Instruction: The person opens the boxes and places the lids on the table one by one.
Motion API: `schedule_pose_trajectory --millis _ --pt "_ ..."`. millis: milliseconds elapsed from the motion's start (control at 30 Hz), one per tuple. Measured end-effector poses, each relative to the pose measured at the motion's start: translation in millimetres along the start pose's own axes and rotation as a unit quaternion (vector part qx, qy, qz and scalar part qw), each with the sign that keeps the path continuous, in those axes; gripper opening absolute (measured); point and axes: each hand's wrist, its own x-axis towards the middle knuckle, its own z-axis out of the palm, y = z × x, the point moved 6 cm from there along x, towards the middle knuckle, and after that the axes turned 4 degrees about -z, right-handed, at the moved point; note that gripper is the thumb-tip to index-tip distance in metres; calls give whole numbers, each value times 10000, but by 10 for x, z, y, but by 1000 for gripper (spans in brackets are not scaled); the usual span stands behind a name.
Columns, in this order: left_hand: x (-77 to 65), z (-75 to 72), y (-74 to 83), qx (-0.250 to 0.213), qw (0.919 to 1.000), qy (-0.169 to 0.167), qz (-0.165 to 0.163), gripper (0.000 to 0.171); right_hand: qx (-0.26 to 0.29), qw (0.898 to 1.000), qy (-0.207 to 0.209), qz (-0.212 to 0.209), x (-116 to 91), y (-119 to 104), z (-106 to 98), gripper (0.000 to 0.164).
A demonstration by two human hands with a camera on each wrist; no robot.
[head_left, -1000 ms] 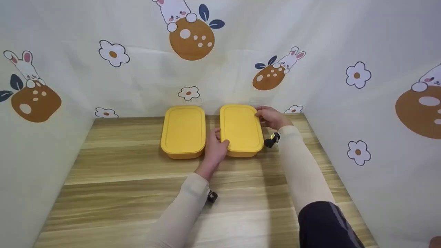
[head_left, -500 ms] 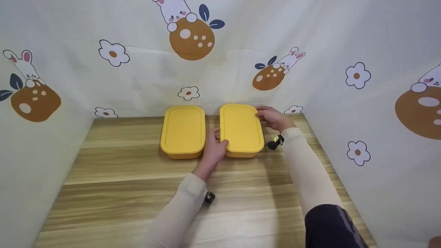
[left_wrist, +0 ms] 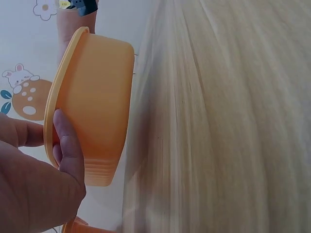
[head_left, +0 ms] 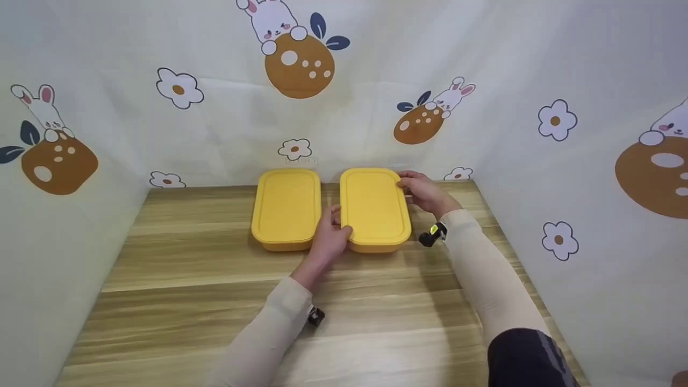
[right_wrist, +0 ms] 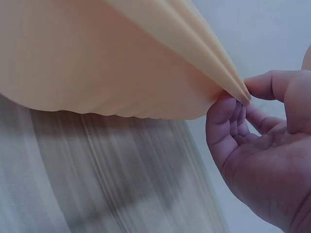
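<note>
Two yellow lidded lunch boxes stand side by side at the back of the wooden table. Both hands hold the right-hand lunch box [head_left: 375,207]. My left hand [head_left: 330,239] grips its front left corner, and in the left wrist view a finger [left_wrist: 69,145] lies against the wall under the lid's rim. At the far right corner my right hand [head_left: 423,192] pinches the rim between thumb and curled fingers, as the right wrist view shows. Seen from the left wrist, the box's underside is close over the table. The other lunch box [head_left: 286,207] is just left of my left hand, untouched by the right.
A pale curtain [head_left: 226,123] printed with rabbits, oranges and flowers rises behind the table and along both sides. The wooden tabletop [head_left: 188,301] stretches from the boxes toward me. A narrow gap separates the two boxes.
The right-hand lunch box has shifted slightly left and toward me, both hands keeping their grip. My right forearm has swung a little outward; the head view has tilted slightly.
</note>
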Motion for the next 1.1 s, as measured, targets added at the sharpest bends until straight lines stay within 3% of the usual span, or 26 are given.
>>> schedule_pose_trajectory --millis 333,500,733,1100 --pt "-89 -22 43 -45 9997 -240 7 70 -17 10000 21 -27 -129 16 15 45" --pt "-128 -38 35 -100 9989 -421 -179 77 79 10000 -2 -54 -186 26 32 49" --pt "-201 -84 10 -424 9949 -723 -556 82 238 9997 -60 -53 -243 74 49 52" --pt "-293 -171 -38 -1170 9848 -1041 -748 82 612 9975 -207 -298 -357 57 120 53"
